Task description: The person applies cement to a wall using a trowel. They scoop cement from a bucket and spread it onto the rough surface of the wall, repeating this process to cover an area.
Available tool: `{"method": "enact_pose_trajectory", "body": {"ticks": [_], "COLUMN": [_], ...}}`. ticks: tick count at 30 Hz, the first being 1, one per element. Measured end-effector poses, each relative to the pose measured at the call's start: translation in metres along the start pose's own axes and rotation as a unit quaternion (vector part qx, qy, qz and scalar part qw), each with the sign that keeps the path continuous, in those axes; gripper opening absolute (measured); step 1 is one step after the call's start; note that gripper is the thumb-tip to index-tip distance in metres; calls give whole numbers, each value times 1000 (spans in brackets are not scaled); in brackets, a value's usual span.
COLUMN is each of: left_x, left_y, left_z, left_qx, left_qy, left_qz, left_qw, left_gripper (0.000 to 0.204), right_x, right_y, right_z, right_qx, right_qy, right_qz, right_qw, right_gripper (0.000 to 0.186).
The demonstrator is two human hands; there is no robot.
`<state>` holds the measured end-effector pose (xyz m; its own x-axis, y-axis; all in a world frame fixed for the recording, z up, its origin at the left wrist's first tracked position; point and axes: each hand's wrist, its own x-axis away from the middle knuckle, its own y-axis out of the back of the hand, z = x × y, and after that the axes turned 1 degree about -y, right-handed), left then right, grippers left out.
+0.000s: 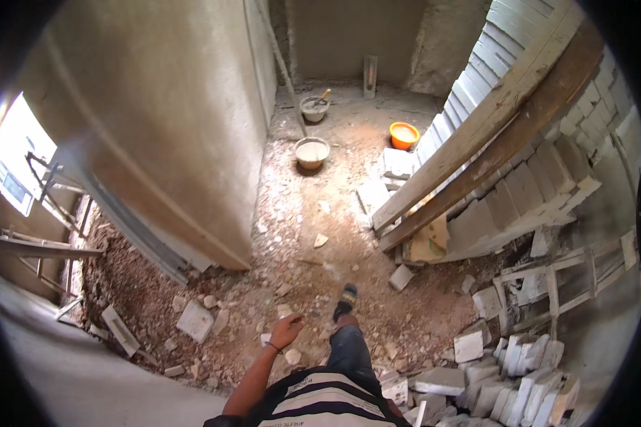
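Observation:
My left hand hangs low over the rubble floor, in front of my body. Its fingers are loosely bent and a little apart, with nothing visible in them. A dark band circles the wrist. Small stones and broken chips lie around and beneath it on the ground. My right hand is out of sight; only part of that side of my body shows at the lower edge. One foot in a dark sandal is stepping forward on the dirt.
Ahead stand a grey mortar bowl, another bowl with a trowel, and an orange basin. Long wooden planks lean against stacked pale blocks on the right. A wooden ladder-like frame and loose blocks lie nearer. Plastered wall at left.

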<state>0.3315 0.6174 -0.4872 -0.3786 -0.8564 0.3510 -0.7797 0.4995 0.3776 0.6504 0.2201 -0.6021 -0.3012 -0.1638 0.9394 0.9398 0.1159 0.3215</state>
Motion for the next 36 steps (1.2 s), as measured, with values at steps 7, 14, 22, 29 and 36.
{"method": "enact_pose_trajectory", "body": {"ticks": [7,14,22,29,36], "left_x": [-213,-271,-423,-704,-956], "left_y": [-7,69,86,145,254], "left_z": [-46,20,1,-161,-295], "left_qx": [-176,-74,-441,-98,-84], "left_qy": [-17,238,146,133,33], "left_qz": [102,-114,169,8,-90], "left_qw": [979,962,869,986,992], "left_gripper": [45,34,25,25,30], "right_x": [-50,7,-110,-164,-178], "right_y": [216,406,406,441,519], "right_z": [308,584,704,730,930], "right_qx": [26,-239,4,2,-355], "right_qy": [303,376,271,211,165], "right_qz": [-132,-192,-102,3,-77], "right_qw": [943,874,957,977,917], "right_gripper": [43,39,42,29,15]}}
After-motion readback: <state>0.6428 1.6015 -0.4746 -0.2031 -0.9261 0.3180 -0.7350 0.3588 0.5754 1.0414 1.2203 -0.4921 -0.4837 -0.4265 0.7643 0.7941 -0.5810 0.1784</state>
